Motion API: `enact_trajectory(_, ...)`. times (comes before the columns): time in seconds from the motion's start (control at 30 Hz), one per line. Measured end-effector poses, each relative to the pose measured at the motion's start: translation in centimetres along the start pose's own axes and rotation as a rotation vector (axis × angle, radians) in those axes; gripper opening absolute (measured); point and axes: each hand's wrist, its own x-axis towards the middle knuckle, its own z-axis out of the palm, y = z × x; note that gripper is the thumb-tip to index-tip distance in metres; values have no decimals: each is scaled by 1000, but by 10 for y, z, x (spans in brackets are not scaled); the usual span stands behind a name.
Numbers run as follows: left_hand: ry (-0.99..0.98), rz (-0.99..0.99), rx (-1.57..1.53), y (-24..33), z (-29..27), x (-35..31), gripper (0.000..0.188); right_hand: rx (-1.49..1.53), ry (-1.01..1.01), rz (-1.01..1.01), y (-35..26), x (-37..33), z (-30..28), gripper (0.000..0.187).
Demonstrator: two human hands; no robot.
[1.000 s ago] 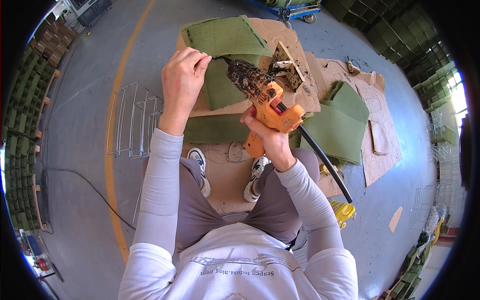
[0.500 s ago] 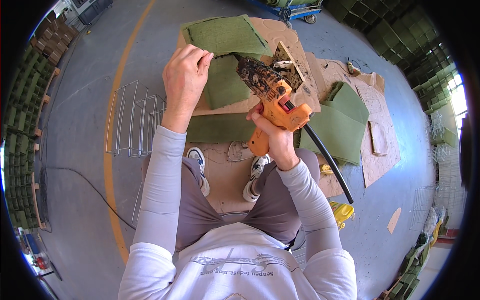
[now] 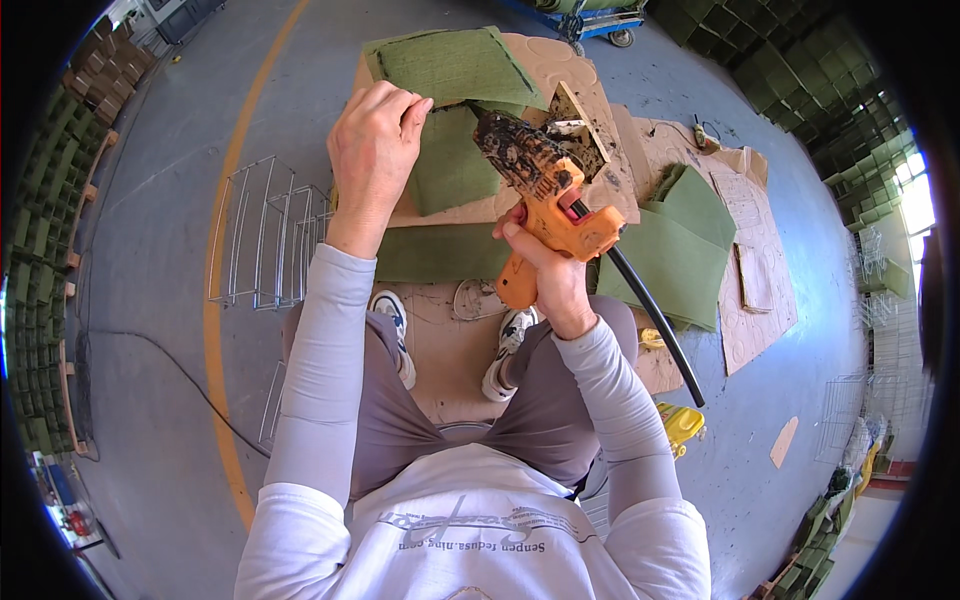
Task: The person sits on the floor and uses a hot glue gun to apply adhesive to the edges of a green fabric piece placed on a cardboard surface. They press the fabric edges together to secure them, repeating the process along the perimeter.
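My right hand is wrapped round the handle of an orange glue gun. The gun's front end is smeared with dark residue, and a long black glue stick sticks out of its back. Its nozzle points at the near edge of a green fabric panel, where a dark line of glue runs. At that same edge my left hand is closed in a pinch on the fabric; the fingertips partly hide the grip. Below lies another part of the green fabric, over cardboard.
A wooden tray with black residue sits right of the gun. Further right, green fabric pieces lie on cardboard. Wire frames stand to the left. A green strip lies before my shoes. A yellow object is by my right knee.
My left hand has shifted very slightly to the right, still pinched at the fabric edge. The glue gun stays almost in place, its nozzle by the same edge.
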Motion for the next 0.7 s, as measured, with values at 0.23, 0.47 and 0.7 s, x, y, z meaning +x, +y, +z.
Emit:
enact_trajectory(0.23, -13, 1, 20, 4, 0, 2, 16, -58, -65, 25, -2, 0, 3, 17)
enact_trajectory(0.47, -10, 38, 85, 7, 1, 3, 17, -62, -75, 53, -5, -1, 7, 23)
enact_trajectory(0.7, 13, 55, 115, 8, 3, 2, 18, -28, 14, -12, -1, -1, 3, 18)
